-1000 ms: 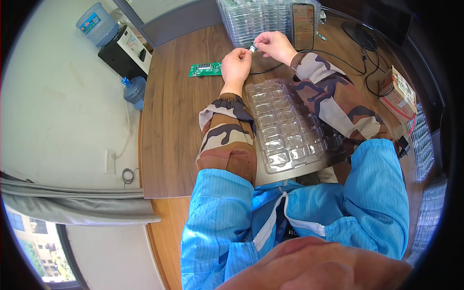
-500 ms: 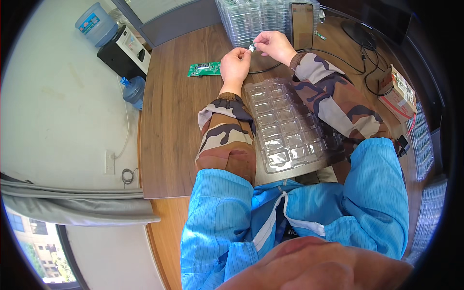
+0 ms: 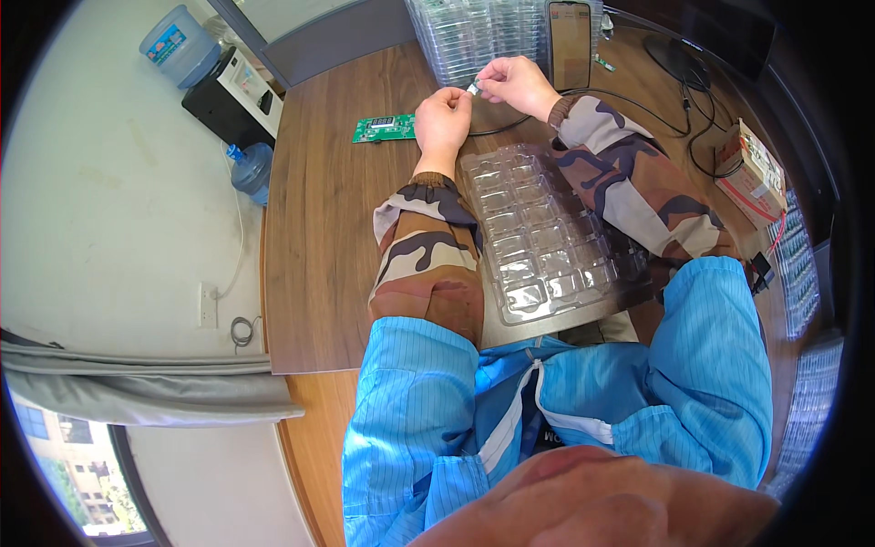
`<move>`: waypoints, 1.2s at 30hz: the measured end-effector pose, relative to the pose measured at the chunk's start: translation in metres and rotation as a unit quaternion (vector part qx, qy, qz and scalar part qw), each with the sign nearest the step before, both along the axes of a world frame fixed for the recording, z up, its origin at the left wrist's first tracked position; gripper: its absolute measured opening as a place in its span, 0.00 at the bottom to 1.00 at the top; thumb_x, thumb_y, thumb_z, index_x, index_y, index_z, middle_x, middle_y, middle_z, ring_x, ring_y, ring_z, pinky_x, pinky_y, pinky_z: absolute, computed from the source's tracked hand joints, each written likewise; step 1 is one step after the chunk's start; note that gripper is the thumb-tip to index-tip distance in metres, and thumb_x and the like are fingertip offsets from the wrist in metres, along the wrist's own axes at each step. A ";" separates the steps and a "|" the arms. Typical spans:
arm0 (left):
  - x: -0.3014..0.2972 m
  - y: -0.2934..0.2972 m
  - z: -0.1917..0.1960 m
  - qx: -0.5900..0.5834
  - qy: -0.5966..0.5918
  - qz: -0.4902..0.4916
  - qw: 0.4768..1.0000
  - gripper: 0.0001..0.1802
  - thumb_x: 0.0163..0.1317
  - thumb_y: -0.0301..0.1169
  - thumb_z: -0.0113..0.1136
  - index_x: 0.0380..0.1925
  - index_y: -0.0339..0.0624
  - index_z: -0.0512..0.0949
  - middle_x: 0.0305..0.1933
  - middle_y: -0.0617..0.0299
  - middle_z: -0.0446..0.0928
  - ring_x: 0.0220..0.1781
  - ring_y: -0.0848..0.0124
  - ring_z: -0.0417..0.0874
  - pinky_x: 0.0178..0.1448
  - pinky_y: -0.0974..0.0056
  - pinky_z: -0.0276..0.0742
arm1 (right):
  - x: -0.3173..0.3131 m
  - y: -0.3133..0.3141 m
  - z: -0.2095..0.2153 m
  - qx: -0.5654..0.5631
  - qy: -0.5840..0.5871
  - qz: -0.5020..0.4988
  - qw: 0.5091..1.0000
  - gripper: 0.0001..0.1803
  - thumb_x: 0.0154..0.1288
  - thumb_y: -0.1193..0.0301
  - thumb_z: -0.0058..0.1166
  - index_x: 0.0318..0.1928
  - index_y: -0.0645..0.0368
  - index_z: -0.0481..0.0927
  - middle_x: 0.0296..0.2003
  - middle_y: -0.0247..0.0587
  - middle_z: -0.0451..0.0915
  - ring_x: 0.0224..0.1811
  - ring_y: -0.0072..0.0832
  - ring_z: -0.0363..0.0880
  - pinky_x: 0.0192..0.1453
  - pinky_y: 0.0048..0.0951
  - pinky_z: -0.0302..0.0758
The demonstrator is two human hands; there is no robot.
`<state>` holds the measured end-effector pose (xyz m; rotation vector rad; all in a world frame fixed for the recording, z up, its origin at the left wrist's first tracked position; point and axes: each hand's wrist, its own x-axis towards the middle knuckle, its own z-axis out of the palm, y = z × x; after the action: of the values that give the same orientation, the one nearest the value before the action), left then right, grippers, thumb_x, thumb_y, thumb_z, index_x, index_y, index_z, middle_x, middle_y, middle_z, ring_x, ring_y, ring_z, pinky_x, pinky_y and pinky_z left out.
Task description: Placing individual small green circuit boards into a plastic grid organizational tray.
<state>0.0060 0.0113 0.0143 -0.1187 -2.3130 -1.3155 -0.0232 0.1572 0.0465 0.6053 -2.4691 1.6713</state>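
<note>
My left hand (image 3: 443, 123) and my right hand (image 3: 518, 84) meet over the far part of the table, each closed in a pinch. Between their fingertips is a small white connector-like piece (image 3: 473, 89); its finer details are too small to make out. To the left of my left hand lies a green circuit board (image 3: 384, 129) with a digit display, its right end hidden by that hand. A black cable (image 3: 500, 132) runs from beside my left hand, under my right wrist, toward the right. Nearer me, a clear plastic blister tray (image 3: 540, 237) lies between my forearms, its pockets bare.
Clear trays (image 3: 474, 41) are stacked at the back, with a phone (image 3: 571, 46) upright against them. On the right are a cardboard box (image 3: 749, 173), tangled cables, a monitor stand (image 3: 676, 64) and more stacked trays (image 3: 809, 410). A water dispenser (image 3: 235, 96) stands beyond the table's left edge.
Both hands stay almost in place, pinched together around the small piece. The digits on the green board's display look brighter now.
</note>
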 end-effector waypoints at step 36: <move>-0.003 -0.005 -0.004 -0.065 0.017 -0.031 0.997 0.11 0.49 0.38 0.57 0.26 0.42 0.79 0.20 0.60 0.77 0.23 0.68 0.77 0.31 0.65 0.71 | 0.291 0.288 0.003 0.661 0.049 -0.393 0.638 0.13 0.47 0.76 0.48 0.37 0.59 0.72 0.35 0.42 0.73 0.33 0.37 0.74 0.35 0.31 0.72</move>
<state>0.0029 0.0068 0.0104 -0.2559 -2.3824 -1.1838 0.2674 0.4447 0.0497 -0.3776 -2.7352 -0.6147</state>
